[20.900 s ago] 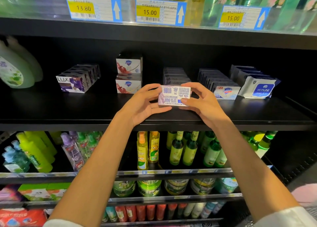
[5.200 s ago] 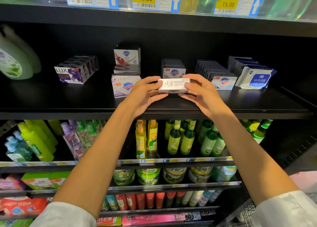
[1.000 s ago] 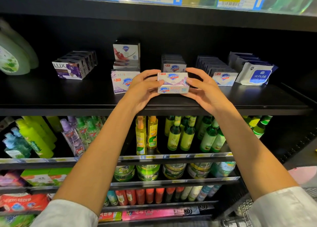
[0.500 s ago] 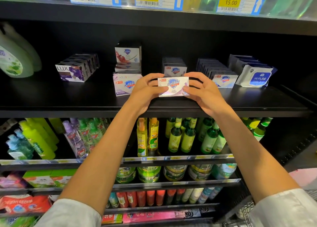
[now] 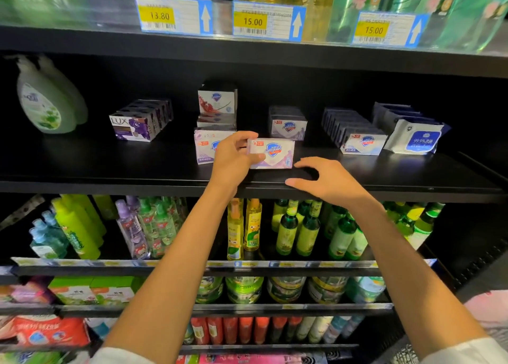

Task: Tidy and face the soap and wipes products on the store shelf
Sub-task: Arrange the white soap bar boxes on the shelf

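Fingers (image 5: 247, 136) of my left hand (image 5: 233, 160) pinched Safeguard soap box (image 5: 272, 153) label-forward; right hand (image 5: 327, 180) spread, empty. Facing step; next I'd judge sliding box square on shelf (image 5: 110, 171).

Wipes pack (image 5: 415, 140) right of soap row (image 5: 354, 132)

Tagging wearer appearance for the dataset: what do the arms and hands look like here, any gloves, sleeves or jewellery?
Both hands are bare: no gloves on the left hand or the right hand. No rings, watch or wristband show on either. The forearms are uncovered; white sleeves begin near the elbows, at the bottom edge of the head view. No markings or logos show on the sleeves.
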Tool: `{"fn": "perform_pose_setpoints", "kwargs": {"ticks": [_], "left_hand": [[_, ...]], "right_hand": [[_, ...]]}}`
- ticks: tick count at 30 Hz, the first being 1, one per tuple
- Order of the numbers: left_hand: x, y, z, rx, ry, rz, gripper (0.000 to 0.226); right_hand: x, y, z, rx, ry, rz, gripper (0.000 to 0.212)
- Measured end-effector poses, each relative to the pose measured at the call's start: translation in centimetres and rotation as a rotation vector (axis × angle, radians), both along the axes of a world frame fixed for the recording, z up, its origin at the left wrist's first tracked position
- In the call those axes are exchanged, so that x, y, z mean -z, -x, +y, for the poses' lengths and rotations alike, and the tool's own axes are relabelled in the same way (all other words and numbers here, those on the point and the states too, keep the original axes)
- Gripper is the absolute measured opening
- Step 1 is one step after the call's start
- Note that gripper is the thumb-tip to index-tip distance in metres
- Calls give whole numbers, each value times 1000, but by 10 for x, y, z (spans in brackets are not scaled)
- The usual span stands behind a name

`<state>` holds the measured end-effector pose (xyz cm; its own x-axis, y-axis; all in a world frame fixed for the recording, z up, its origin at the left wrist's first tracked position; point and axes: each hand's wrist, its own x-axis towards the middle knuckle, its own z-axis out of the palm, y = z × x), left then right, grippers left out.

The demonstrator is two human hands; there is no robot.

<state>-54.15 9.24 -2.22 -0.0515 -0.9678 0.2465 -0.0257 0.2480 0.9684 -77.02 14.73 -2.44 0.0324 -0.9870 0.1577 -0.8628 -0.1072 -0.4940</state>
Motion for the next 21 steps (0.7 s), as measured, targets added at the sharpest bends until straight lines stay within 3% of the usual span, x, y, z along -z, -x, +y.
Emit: {"fn": "perform_pose_setpoints", "kwargs": {"ticks": [10, 21], "left_hand": [[12, -79, 27, -168, 124, -209, 51], [12, -88, 10, -348, 254, -511, 58]], "right_hand": [[0, -1, 1, -30, -12, 78, 90], [4, 1, -2, -24, 11, 66, 95]]}}
